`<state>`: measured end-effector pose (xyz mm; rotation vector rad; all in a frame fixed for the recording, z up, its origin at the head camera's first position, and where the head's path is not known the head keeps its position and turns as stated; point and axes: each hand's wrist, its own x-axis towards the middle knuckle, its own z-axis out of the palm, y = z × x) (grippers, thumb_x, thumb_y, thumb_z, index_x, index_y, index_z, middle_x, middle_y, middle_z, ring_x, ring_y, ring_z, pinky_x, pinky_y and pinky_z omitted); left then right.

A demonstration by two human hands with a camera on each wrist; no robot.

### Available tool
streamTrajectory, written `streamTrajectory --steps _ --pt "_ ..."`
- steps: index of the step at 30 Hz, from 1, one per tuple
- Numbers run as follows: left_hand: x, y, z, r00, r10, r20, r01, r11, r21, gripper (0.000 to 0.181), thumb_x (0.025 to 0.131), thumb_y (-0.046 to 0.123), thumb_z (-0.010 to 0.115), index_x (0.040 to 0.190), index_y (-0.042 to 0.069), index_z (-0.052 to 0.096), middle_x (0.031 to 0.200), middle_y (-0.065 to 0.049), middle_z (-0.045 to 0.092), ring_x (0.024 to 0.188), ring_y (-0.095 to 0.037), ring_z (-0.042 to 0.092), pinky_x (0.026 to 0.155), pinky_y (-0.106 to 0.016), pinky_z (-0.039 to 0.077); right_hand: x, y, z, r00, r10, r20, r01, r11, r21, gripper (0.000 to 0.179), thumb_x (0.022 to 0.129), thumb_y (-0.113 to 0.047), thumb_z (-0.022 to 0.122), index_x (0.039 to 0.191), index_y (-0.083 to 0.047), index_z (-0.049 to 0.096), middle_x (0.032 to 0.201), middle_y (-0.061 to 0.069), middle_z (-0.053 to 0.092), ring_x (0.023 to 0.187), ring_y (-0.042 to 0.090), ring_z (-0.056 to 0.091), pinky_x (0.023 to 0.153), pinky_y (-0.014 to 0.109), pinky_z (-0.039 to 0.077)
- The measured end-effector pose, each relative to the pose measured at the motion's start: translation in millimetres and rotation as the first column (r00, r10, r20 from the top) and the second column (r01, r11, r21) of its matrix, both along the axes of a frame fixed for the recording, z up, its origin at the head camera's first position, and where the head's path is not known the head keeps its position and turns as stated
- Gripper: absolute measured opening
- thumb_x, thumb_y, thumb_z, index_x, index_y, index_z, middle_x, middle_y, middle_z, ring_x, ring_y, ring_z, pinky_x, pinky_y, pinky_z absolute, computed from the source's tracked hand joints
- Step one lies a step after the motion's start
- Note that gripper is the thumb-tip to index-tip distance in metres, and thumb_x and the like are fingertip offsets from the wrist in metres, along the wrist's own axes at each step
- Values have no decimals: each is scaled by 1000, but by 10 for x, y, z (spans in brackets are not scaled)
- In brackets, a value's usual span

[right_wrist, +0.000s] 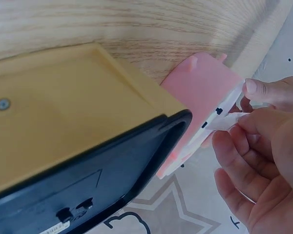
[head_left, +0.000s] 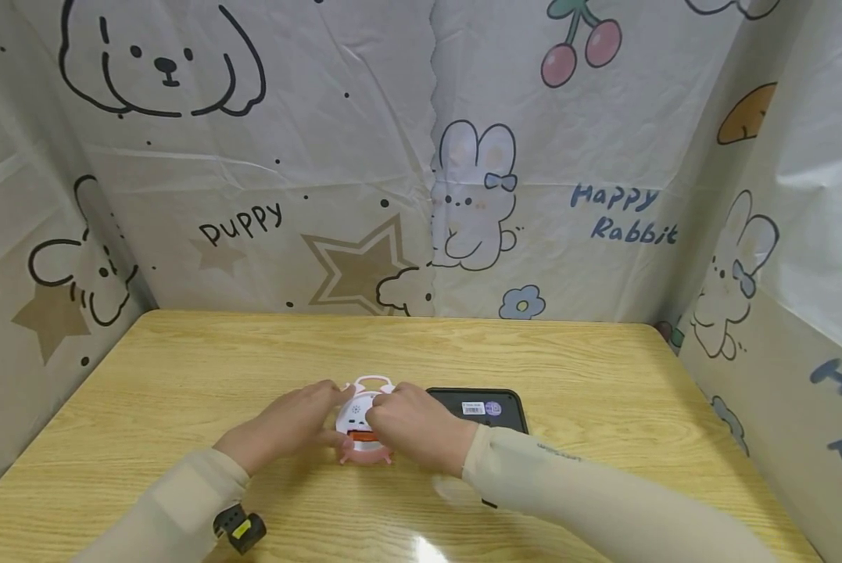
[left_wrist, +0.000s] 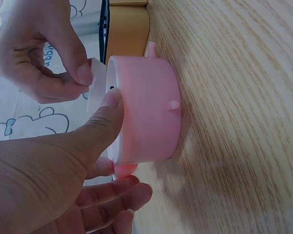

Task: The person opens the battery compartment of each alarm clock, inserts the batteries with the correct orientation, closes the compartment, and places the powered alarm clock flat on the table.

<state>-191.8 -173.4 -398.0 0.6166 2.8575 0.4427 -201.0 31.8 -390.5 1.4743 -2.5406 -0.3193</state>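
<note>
A pink alarm clock (head_left: 367, 454) with a white back and a handle on top lies back side up on the table. An orange battery (head_left: 362, 435) shows in the open slot of its back. My left hand (head_left: 290, 422) holds the clock at its side, the thumb (left_wrist: 112, 98) on the rim. Between the thumb and forefinger of my right hand (head_left: 421, 428) is a thin white piece, seen in the left wrist view as a small white cover (left_wrist: 96, 85). It stands up from the clock's back, where the right wrist view shows the right fingers (right_wrist: 244, 161) curled beside it.
Right of the clock lies a tan box-like object (right_wrist: 83, 107) with a black back (head_left: 512, 407) bearing stickers, partly hidden by my right arm. The wood-grain table (head_left: 202, 367) meets a printed cloth (head_left: 364, 156) at the back and sides.
</note>
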Motion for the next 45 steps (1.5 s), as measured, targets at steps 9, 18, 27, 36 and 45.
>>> streamTrajectory --steps 9,18,27,36,45 --pt "9 -14 -26 999 -22 -38 22 1000 9 79 79 35 84 142 -3 54 119 -17 67 106 -31 67 91 -50 57 1 -75 -22 1000 9 -9 -9 1000 14 14 78 -17 82 88 -23 73 84 -12 72 70 2 60 71 20 51" --pt "21 -8 -10 998 -34 -51 35 999 18 78 80 36 83 142 -3 54 117 -15 68 103 -28 67 88 -48 57 -11 -140 -63 1000 3 10 -3 1000 3 19 70 -16 86 80 -25 73 78 -12 71 68 4 63 68 22 54" --pt "15 -23 -31 996 -43 -74 45 999 26 79 80 35 83 142 -4 55 113 -13 68 97 -24 66 83 -44 57 -5 -172 -86 999 7 -43 -6 999 36 18 74 -18 84 83 -28 72 82 -13 73 71 2 64 73 22 55" --pt "14 -29 -34 995 -51 -89 53 998 24 77 80 35 83 141 -3 55 111 -12 68 95 -23 67 80 -42 58 3 -179 -80 997 45 -59 -44 999 23 14 83 -24 79 93 -33 75 91 -17 75 84 0 66 79 22 54" --pt "4 -47 -52 994 -60 -94 62 998 28 77 81 35 83 141 -4 55 112 -12 69 96 -23 67 80 -42 58 14 -188 -87 994 47 -98 -42 997 58 10 88 -33 75 98 -36 75 93 -20 74 87 -1 67 79 21 53"
